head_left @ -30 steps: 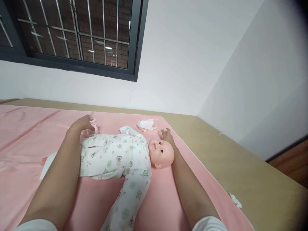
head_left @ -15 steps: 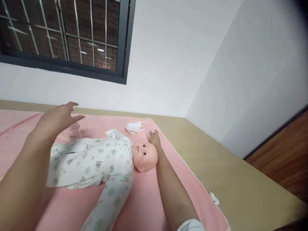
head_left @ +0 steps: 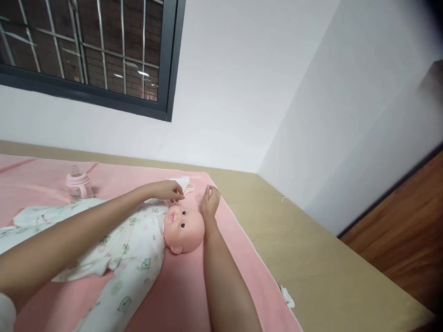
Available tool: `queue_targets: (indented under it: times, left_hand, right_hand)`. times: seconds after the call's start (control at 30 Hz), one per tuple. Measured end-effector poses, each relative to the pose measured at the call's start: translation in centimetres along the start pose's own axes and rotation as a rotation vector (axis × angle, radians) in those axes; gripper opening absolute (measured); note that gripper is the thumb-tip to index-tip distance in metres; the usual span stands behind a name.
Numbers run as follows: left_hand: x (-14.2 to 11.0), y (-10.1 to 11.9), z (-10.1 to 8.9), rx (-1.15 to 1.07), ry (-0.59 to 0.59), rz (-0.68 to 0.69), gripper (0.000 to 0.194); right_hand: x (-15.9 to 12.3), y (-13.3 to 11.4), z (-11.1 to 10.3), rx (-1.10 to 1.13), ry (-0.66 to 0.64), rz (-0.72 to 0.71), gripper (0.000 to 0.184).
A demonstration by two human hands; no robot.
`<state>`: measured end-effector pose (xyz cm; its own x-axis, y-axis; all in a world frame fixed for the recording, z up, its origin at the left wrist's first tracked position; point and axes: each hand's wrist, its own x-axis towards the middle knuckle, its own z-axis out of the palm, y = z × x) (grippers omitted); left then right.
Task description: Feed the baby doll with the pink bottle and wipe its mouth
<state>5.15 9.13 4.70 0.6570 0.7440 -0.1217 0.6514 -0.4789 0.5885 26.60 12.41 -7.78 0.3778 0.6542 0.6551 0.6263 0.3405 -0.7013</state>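
L hand (head_left: 168,190) moved from see-thru bottle (head_left: 76,190) to nr doll's head (head_left: 188,233), fingers slack; R hand (head_left: 210,202) grip unclear.

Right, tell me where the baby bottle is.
In the head view, the baby bottle stands upright at the left on the pink sheet, just beyond the doll's printed clothes.

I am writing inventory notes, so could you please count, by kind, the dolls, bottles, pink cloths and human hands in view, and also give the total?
Doll: 1
Bottle: 1
Pink cloth: 1
Hands: 2 (left hand, right hand)
Total: 5
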Motion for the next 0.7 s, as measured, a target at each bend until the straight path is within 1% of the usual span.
queue_targets:
  times: [0.07,0.17,0.23,0.33,0.43,0.6,0.63,0.7]
  left_hand:
    - [1.4,0.0,0.4,-0.050,-0.112,0.010,0.042]
    - [3.0,-0.2,1.0,-0.109,-0.239,0.017,0.043]
    - [3.8,-0.4,1.5,-0.142,-0.291,-0.002,0.044]
    - [4.8,-0.7,2.4,-0.197,-0.341,-0.037,0.045]
    - [5.2,-0.9,3.2,-0.260,-0.373,-0.048,0.046]
    - [5.3,-0.8,3.9,-0.317,-0.439,-0.044,0.046]
    - [5.4,-0.8,4.0,-0.314,-0.438,-0.037,0.047]
    - [5.6,-0.9,4.1,-0.308,-0.405,-0.002,0.048]
  right_hand:
    - [-0.2,-0.6,-0.1,-0.001,-0.032,-0.069,0.045]
    - [-0.8,-1.5,0.1,-0.001,-0.161,-0.100,0.046]
    - [-1.2,-2.1,0.5,0.001,-0.248,-0.111,0.046]
    - [-1.8,-2.7,1.0,0.040,-0.371,-0.100,0.048]
    - [-2.1,-3.1,1.2,0.146,-0.444,-0.014,0.048]
    - [-2.7,-3.4,1.0,0.366,-0.466,0.168,0.044]
    - [-2.9,-3.4,1.0,0.406,-0.472,0.209,0.043]
    - [-3.5,-3.7,1.1,0.462,-0.437,0.282,0.040]
